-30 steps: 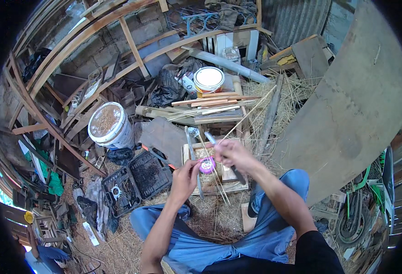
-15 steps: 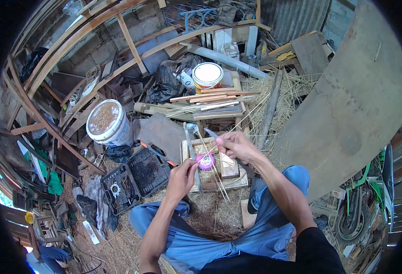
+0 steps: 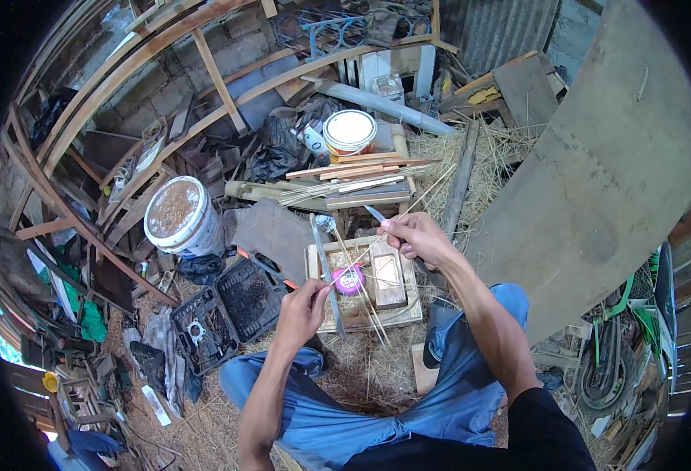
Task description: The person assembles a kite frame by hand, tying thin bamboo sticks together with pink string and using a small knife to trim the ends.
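Observation:
My left hand pinches the near end of a thin bamboo-like strip, which slants up and right past my right hand. In my right hand is a knife, its blade pointing up and left beside the strip; its dark handle shows behind the hand. Below both hands sits a shallow wooden frame. Inside it are a round pink object and a wooden block. More thin strips lean across the frame, and a long grey flat bar crosses its left side.
Wood pieces lie stacked on a low stand ahead, below a lidded bucket. Left are a sawdust-topped white bucket and an open black tool case. A large board leans at right. Another person shows lower left.
My right hand has shifted slightly right along the strip with the knife, away from my left hand. The left hand has moved slightly left and down, still pinching the strip.

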`<state>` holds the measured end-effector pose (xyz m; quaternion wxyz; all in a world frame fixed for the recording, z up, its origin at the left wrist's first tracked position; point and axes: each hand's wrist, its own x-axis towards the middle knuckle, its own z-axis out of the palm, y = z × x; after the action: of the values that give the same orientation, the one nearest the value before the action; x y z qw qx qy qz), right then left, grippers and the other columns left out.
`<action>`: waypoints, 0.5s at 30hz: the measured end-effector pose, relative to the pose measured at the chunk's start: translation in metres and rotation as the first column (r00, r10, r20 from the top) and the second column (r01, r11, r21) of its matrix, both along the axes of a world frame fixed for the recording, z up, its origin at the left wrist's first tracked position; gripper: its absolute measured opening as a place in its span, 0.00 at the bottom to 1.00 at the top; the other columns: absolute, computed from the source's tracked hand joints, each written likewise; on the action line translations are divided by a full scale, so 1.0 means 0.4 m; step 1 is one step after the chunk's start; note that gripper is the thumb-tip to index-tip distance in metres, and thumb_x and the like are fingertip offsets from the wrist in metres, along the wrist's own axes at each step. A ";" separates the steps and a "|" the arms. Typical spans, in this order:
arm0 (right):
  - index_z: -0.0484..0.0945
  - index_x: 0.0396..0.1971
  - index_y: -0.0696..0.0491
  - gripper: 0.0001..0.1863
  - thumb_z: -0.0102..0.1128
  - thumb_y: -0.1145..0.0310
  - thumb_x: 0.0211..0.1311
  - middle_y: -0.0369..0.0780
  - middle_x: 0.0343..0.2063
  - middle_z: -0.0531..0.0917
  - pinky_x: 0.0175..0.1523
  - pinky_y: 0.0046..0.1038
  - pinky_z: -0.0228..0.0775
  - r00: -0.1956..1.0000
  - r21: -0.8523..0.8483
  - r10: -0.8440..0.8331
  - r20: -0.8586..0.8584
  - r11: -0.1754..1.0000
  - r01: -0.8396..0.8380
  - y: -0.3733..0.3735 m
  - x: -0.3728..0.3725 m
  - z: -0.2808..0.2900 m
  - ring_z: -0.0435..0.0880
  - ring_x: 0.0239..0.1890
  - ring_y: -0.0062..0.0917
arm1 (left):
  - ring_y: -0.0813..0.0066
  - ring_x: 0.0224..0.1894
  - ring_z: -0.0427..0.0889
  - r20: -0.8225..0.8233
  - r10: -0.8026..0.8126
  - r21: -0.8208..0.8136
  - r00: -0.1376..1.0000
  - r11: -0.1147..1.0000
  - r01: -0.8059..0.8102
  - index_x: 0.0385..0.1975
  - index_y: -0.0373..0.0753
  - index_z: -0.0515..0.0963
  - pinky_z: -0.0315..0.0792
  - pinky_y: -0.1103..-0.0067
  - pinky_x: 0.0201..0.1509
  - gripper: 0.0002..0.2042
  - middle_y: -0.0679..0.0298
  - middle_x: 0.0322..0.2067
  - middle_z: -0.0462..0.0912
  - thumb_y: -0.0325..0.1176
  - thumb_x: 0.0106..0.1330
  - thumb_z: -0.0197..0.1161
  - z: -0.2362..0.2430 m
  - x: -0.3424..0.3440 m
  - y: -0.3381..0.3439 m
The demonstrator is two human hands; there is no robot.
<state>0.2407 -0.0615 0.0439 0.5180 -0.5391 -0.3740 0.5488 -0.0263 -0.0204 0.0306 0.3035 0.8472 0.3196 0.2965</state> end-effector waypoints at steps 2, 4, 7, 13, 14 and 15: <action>0.76 0.36 0.64 0.18 0.54 0.60 0.66 0.30 0.15 0.69 0.15 0.14 0.43 1.000 -0.009 0.000 -0.018 1.000 0.000 -0.002 0.001 0.004 0.57 0.12 0.08 | 0.70 0.15 0.74 0.018 -0.005 0.004 1.000 1.000 0.004 0.32 0.33 0.76 0.65 0.77 0.20 0.04 0.53 0.17 0.75 0.26 0.63 0.59 -0.005 -0.001 0.002; 0.76 0.36 0.64 0.18 0.54 0.60 0.65 0.31 0.16 0.70 0.15 0.14 0.45 0.983 -0.063 -0.154 0.096 0.985 0.160 -0.002 0.000 0.016 0.58 0.12 0.08 | 0.71 0.15 0.74 0.033 -0.006 0.008 0.999 1.000 0.006 0.32 0.33 0.76 0.65 0.78 0.20 0.04 0.53 0.18 0.76 0.26 0.63 0.59 -0.010 -0.014 0.003; 0.77 0.36 0.63 0.18 0.56 0.59 0.63 0.31 0.16 0.70 0.16 0.15 0.47 0.982 -0.057 -0.190 0.019 0.980 0.191 -0.003 0.057 0.002 0.60 0.13 0.11 | 0.72 0.15 0.74 0.045 -0.023 -0.025 0.999 0.999 0.024 0.32 0.32 0.76 0.65 0.78 0.20 0.04 0.53 0.18 0.77 0.26 0.63 0.59 -0.011 -0.024 0.010; 0.77 0.37 0.62 0.18 0.57 0.59 0.62 0.31 0.17 0.72 0.16 0.16 0.47 0.963 -0.053 -0.261 0.072 0.963 0.265 0.001 0.097 -0.003 0.61 0.13 0.11 | 0.74 0.15 0.72 0.012 -0.004 -0.028 1.000 1.000 0.004 0.31 0.33 0.77 0.64 0.79 0.20 0.03 0.55 0.16 0.75 0.26 0.62 0.60 -0.004 -0.056 0.031; 0.77 0.37 0.62 0.18 0.57 0.59 0.62 0.31 0.17 0.72 0.16 0.15 0.47 0.959 -0.046 -0.277 0.064 0.959 0.280 -0.002 0.112 0.005 0.61 0.13 0.10 | 0.74 0.15 0.72 0.013 -0.004 -0.027 1.000 1.000 0.005 0.31 0.33 0.77 0.64 0.79 0.20 0.03 0.55 0.16 0.75 0.26 0.62 0.60 -0.001 -0.061 0.034; 0.77 0.36 0.62 0.18 0.57 0.59 0.62 0.31 0.17 0.73 0.16 0.15 0.47 0.954 -0.038 -0.293 0.056 0.955 0.295 -0.003 0.122 0.010 0.60 0.13 0.10 | 0.74 0.15 0.72 0.004 -0.011 -0.037 1.000 0.999 0.011 0.31 0.32 0.77 0.64 0.79 0.20 0.03 0.56 0.16 0.75 0.26 0.62 0.60 -0.001 -0.065 0.036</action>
<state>0.2894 -0.0628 0.0479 0.5721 -0.6138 -0.2897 0.4604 -0.0525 -0.0060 0.0302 0.3214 0.8426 0.3198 0.2905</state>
